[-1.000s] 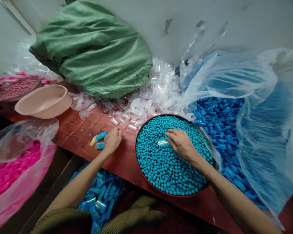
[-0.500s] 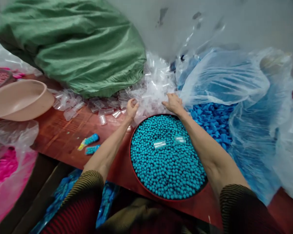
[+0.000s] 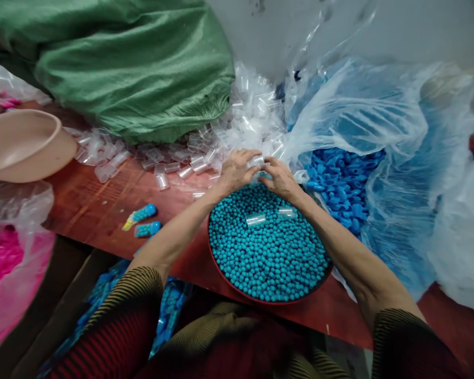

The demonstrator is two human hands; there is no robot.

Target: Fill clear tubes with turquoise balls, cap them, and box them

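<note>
My left hand (image 3: 237,171) and my right hand (image 3: 279,178) meet above the far rim of a round red basin (image 3: 216,267). Small turquoise beads (image 3: 268,258) fill the basin. Between my curled fingers is a clear plastic tube (image 3: 256,161), gripped from both sides; whether more tubes are in my hands is hard to tell. Two other clear tubes lie on the beads, a nearer tube (image 3: 255,220) and one tube (image 3: 287,212) to its right. Just beyond my hands spreads a heap of clear tubes (image 3: 253,113).
A green sack (image 3: 142,68) stands behind the heap. Blue plastic pieces (image 3: 342,184) spill from a clear bag (image 3: 359,113) at right. Bead-filled tubes with blue ends (image 3: 144,212) lie left on the red table (image 3: 102,210). A beige basin (image 3: 27,142) and pink pieces (image 3: 3,258) are further left.
My hands were apart at the tube heap; they have come together over the basin's far edge, with a clear tube between them. The whole view has shifted slightly.
</note>
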